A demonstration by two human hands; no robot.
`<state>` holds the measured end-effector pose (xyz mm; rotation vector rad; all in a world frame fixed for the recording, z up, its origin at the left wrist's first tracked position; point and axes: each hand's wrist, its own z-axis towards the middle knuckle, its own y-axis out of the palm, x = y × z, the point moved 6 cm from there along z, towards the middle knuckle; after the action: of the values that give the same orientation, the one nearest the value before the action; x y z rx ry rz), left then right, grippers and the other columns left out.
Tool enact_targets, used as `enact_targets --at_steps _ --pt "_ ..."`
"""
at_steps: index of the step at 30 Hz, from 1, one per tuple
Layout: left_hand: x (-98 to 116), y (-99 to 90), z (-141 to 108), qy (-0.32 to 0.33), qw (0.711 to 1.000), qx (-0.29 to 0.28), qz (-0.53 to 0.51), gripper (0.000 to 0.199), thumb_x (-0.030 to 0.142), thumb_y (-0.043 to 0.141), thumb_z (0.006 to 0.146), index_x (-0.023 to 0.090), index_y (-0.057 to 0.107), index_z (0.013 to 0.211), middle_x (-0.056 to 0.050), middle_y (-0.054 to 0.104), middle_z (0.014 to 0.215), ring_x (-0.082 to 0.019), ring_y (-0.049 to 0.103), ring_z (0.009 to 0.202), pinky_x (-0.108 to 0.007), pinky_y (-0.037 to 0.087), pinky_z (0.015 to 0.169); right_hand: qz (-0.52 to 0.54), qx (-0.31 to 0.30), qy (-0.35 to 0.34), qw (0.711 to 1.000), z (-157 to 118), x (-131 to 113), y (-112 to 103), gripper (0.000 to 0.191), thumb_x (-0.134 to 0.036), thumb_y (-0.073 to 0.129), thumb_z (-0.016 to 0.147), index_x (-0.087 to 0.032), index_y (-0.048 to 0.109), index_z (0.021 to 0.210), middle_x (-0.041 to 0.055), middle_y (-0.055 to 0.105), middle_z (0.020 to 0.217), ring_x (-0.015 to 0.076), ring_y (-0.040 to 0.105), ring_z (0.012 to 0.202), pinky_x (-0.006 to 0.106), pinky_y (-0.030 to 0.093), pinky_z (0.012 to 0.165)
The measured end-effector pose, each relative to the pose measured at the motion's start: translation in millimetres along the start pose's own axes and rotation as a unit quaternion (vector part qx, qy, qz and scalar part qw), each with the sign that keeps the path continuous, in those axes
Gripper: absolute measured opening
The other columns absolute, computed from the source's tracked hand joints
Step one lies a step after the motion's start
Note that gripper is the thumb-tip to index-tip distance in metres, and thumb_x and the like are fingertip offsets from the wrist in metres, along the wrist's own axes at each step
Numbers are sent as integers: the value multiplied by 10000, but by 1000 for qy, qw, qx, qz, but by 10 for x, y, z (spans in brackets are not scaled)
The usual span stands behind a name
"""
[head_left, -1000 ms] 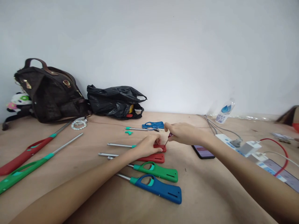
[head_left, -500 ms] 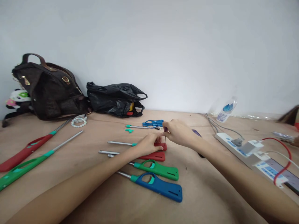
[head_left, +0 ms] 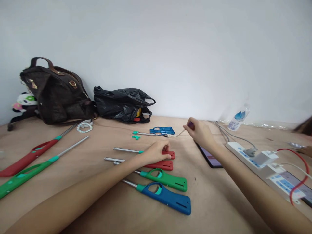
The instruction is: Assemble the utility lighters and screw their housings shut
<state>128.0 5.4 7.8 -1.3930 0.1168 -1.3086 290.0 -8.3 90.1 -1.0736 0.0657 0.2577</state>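
Observation:
My left hand (head_left: 155,151) rests on the handle of a red long-nosed lighter (head_left: 169,154) lying on the table, pressing it down. A second red lighter (head_left: 162,165) lies just in front of it, then a green lighter (head_left: 168,179) and a blue lighter (head_left: 168,198). My right hand (head_left: 200,134) is lifted to the right of these and pinches a small screwdriver (head_left: 185,128) with a purple handle, its thin tip pointing left. An opened blue lighter (head_left: 161,131) with loose parts lies behind the red ones.
A brown handbag (head_left: 56,94) and a black plastic bag (head_left: 123,104) stand at the back by the wall. A long red lighter (head_left: 31,155) and a long green lighter (head_left: 26,174) lie left. A phone (head_left: 210,157), power strips (head_left: 253,157), cables and a bottle (head_left: 237,117) are right.
My right hand has pulled the screwdriver off the red lighter and moved up and to the right. My left hand stays on the red lighter.

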Motion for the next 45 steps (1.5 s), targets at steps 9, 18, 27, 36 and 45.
enact_targets --at_steps 9,18,27,36,45 --pt "86 64 -71 13 999 -31 23 100 201 619 757 177 522 753 -4 594 793 -176 541 753 -260 397 657 -236 -164 -116 951 -528 86 629 191 -155 473 871 -105 625 975 177 654 963 291 584 933 320 402 686" --pt "-423 -436 366 -23 990 61 124 144 105 496 800 158 629 818 -47 652 836 -193 588 775 -272 423 711 -129 -165 -102 973 329 54 860 277 -90 413 913 -137 679 975 115 679 976 188 590 929 251 399 783" --pt "-884 -464 513 -3 974 25 223 190 117 501 822 169 675 766 -57 615 814 -194 564 761 -267 398 688 -115 -171 -164 965 459 -25 1257 214 -73 487 872 -130 691 902 106 673 939 190 567 932 244 372 783" --pt "-703 -571 437 47 953 35 297 186 117 485 873 148 659 931 -104 569 1006 -242 526 948 -345 385 856 -143 -81 -182 969 412 -71 959 271 -81 374 928 -80 629 1019 189 599 1077 258 494 990 339 332 821" --pt "-367 -452 -166 153 908 -25 388 121 181 572 883 179 667 958 -82 620 1057 -219 564 989 -338 441 880 26 -174 -228 958 -140 -297 906 95 -77 585 787 -161 613 755 52 662 856 194 538 873 304 280 792"
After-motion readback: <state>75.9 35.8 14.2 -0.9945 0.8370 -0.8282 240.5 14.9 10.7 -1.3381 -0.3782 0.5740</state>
